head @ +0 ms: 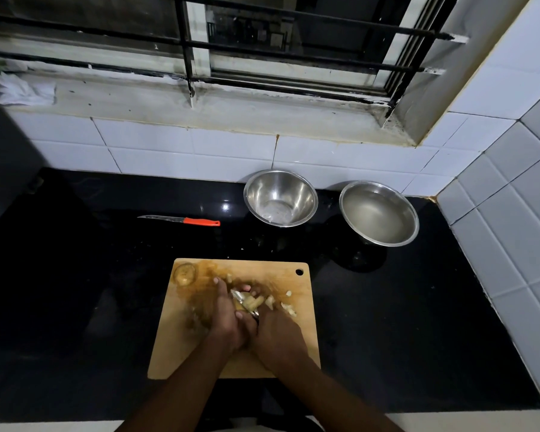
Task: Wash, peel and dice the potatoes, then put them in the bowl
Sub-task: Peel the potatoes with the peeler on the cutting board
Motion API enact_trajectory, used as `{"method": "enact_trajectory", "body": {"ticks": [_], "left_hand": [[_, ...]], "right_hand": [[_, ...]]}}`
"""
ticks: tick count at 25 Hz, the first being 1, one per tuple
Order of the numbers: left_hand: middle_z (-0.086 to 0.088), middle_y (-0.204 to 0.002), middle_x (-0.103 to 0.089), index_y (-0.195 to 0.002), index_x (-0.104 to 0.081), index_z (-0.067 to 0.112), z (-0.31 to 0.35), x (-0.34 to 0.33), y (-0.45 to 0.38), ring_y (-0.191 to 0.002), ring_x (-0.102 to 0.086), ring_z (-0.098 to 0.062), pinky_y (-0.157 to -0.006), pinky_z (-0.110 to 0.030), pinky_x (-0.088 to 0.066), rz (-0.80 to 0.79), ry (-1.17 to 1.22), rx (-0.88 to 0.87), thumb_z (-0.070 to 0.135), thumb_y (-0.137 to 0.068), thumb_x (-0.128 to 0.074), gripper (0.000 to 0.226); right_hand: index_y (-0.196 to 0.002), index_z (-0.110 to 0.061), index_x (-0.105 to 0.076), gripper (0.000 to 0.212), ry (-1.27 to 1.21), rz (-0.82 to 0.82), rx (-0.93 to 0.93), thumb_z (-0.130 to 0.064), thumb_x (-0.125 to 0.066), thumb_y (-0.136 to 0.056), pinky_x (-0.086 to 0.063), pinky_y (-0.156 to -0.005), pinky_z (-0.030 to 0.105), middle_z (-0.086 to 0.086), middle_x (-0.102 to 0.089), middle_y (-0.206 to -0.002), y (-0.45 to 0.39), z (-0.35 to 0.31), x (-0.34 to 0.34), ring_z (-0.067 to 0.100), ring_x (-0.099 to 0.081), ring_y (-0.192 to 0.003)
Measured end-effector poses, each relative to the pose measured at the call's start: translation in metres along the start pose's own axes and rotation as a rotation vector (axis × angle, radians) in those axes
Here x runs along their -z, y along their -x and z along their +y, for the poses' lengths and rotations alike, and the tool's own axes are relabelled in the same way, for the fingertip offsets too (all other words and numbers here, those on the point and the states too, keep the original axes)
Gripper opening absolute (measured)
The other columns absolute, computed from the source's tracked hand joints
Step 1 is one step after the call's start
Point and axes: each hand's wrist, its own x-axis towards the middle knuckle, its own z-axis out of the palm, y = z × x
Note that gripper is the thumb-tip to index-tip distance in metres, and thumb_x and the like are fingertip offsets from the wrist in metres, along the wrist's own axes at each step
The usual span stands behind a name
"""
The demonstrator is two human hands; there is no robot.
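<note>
Both hands on wooden cutting board point(296, 307), left hand point(228, 319) pinning potato point(250, 302), right hand point(278, 335) gripping knife point(242, 297)

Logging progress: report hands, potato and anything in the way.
Left hand steadying potato on cutting board. Right hand gripping knife, blade in potato. Diced bits beside it. Both bowls hold no potato. Nothing blocking.

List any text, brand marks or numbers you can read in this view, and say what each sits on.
None can be read.
Orange-handled knife: dark marks on the blade, too small and blurred to read.
Cutting board: a round mark at its far left corner, no legible letters.
Two steel bowls: no print visible.
Wall tiles: plain.
</note>
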Motion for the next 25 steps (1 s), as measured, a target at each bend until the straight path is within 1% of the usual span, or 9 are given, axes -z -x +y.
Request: {"method": "enact_trajectory", "body": {"ticks": [3, 6, 9, 11, 14, 18, 21, 23, 25], "left_hand": [[-0.01, -0.066, -0.063, -0.073, -0.05, 0.009, -0.004, -0.002, 0.002, -0.053, -0.065, -0.023, -0.048, -0.026, -0.055, -0.007, 0.02, -0.073, 0.073, -0.093, -0.032, 0.069], [-0.011, -0.065, -0.067, -0.074, -0.052, 0.01, -0.004, -0.002, 0.003, -0.056, -0.068, -0.024, -0.052, -0.029, -0.057, 0.017, 0.015, -0.08, 0.073, -0.092, -0.034, 0.069], [-0.011, -0.067, -0.066, -0.076, -0.055, 0.01, -0.002, -0.007, 0.001, -0.057, -0.067, -0.026, -0.057, -0.03, -0.057, 0.064, -0.023, -0.081, 0.077, -0.09, -0.033, 0.072], [-0.015, -0.072, -0.065, -0.074, -0.057, 0.008, -0.003, -0.007, -0.002, -0.063, -0.066, -0.029, -0.065, -0.036, -0.056, 0.073, -0.063, -0.106, 0.077, -0.089, -0.034, 0.074], [-0.016, -0.075, -0.062, -0.066, -0.056, 0.008, -0.005, -0.002, -0.007, -0.065, -0.062, -0.029, -0.062, -0.036, -0.054, 0.05, -0.13, -0.134, 0.078, -0.083, -0.039, 0.075], [-0.012, -0.072, -0.061, -0.064, -0.053, 0.012, -0.009, 0.003, -0.008, -0.062, -0.06, -0.026, -0.062, -0.035, -0.05, 0.072, -0.179, -0.147, 0.081, -0.071, -0.045, 0.07], [-0.011, -0.07, -0.059, -0.063, -0.05, 0.011, -0.01, 0.004, -0.006, -0.059, -0.06, -0.024, -0.059, -0.033, -0.05, 0.091, -0.186, -0.168, 0.079, -0.078, -0.042, 0.07], [-0.01, -0.068, -0.058, -0.063, -0.049, 0.011, -0.01, 0.005, -0.002, -0.057, -0.059, -0.023, -0.055, -0.031, -0.049, 0.111, -0.175, -0.167, 0.077, -0.086, -0.038, 0.071], [-0.009, -0.065, -0.06, -0.064, -0.05, 0.011, -0.01, 0.006, 0.003, -0.057, -0.059, -0.023, -0.052, -0.029, -0.05, 0.127, -0.153, -0.155, 0.076, -0.09, -0.035, 0.071]], "right_hand": [[-0.121, -0.016, -0.059, 0.054, 0.092, 0.009, 0.038, -0.056, -0.026, -0.103, -0.046, -0.081, 0.034, 0.008, -0.068, -0.111, 0.004, -0.004, 0.002, 0.025, -0.063, -0.103], [-0.116, -0.015, -0.061, 0.056, 0.124, 0.017, 0.045, -0.057, -0.027, -0.102, -0.044, -0.077, 0.034, 0.008, -0.069, -0.108, 0.003, -0.004, 0.004, 0.025, -0.064, -0.099], [-0.106, -0.02, -0.065, 0.063, 0.008, 0.044, -0.016, -0.071, -0.031, -0.094, -0.051, -0.076, 0.033, 0.003, -0.071, -0.098, 0.0, 0.003, 0.004, 0.019, -0.067, -0.088], [-0.1, -0.025, -0.067, 0.075, -0.166, 0.045, -0.111, -0.09, -0.037, -0.076, -0.056, -0.072, 0.032, -0.005, -0.071, -0.087, -0.006, 0.009, 0.003, 0.009, -0.065, -0.077], [-0.102, -0.027, -0.064, 0.087, -0.323, -0.061, -0.15, -0.098, -0.052, -0.054, -0.056, -0.065, 0.03, -0.007, -0.07, -0.082, -0.014, 0.02, 0.01, 0.005, -0.064, -0.07], [-0.1, -0.018, -0.065, 0.08, -0.368, -0.13, -0.11, -0.087, -0.063, -0.06, -0.04, -0.053, 0.029, -0.002, -0.063, -0.067, -0.013, 0.025, 0.018, 0.008, -0.055, -0.056], [-0.096, -0.018, -0.064, 0.076, -0.357, -0.117, -0.069, -0.087, -0.059, -0.065, -0.046, -0.059, 0.034, 0.001, -0.066, -0.074, -0.006, 0.024, 0.012, 0.013, -0.061, -0.065], [-0.089, -0.02, -0.061, 0.064, -0.35, -0.119, -0.072, -0.081, -0.06, -0.072, -0.045, -0.06, 0.03, 0.0, -0.067, -0.079, -0.003, 0.021, 0.011, 0.011, -0.061, -0.069], [-0.093, -0.02, -0.061, 0.065, -0.339, -0.101, -0.069, -0.082, -0.055, -0.074, -0.049, -0.063, 0.029, -0.002, -0.068, -0.085, 0.001, 0.02, 0.008, 0.011, -0.062, -0.075]]}}
